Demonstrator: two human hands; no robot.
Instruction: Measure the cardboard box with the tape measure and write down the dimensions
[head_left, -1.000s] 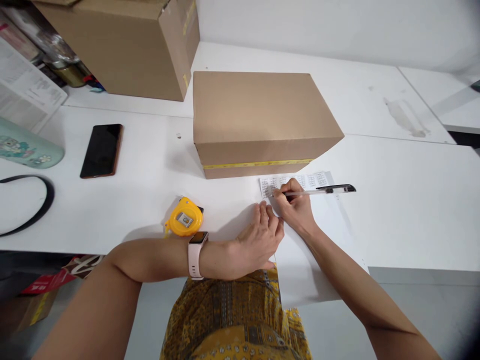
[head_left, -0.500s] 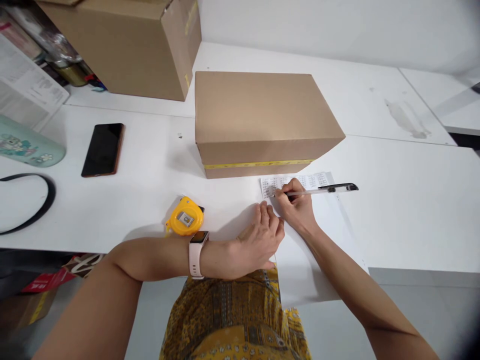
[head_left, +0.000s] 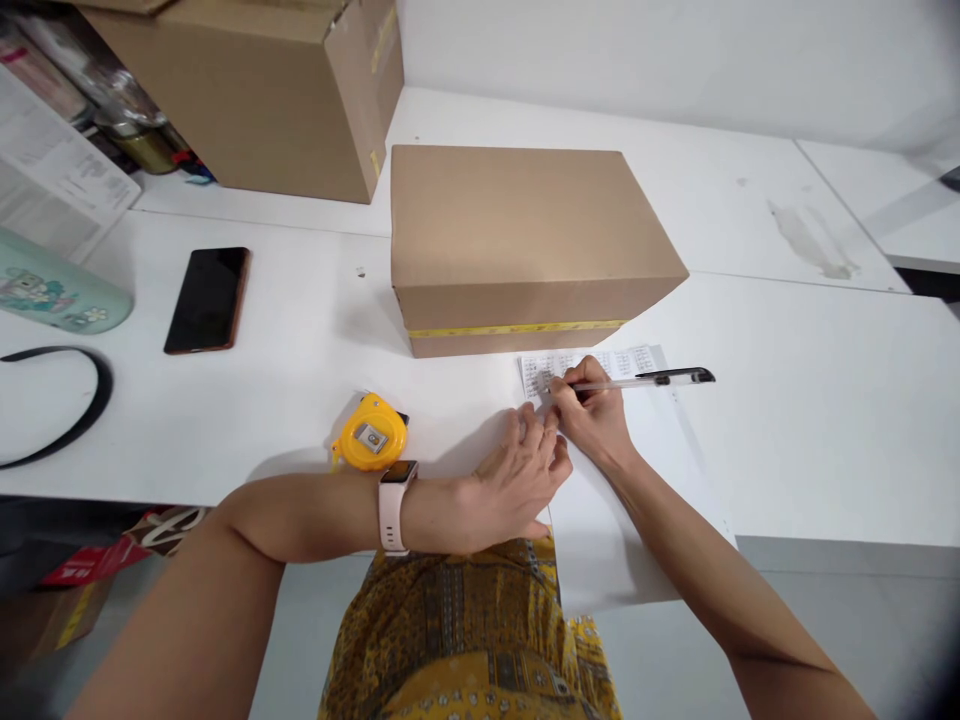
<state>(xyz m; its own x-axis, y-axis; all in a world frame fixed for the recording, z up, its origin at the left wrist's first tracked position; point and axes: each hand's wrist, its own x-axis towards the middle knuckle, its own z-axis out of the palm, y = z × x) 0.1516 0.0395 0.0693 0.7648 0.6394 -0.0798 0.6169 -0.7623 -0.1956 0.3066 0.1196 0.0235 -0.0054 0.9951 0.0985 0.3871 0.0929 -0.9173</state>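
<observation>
Matt brown cardboard box (head_left: 525,225) — glossy yellow plastic tape measure (head_left: 370,434) — smooth white table (head_left: 810,400).

Layout of my desk. My right hand (head_left: 596,425) rests on the sheet of paper (head_left: 637,480), with the pen (head_left: 637,380) in it lying across the sheet's far end. My left hand (head_left: 517,485) lies just left of it, on the sheet's left edge. The tape measure (head_left: 369,435) lies left of that hand. Box 1 (head_left: 525,240) stands behind the sheet, and box 2 (head_left: 262,90) stands behind and left of box 1. The phone (head_left: 208,298) lies left of box 1. All are on the table (head_left: 810,400).
</observation>
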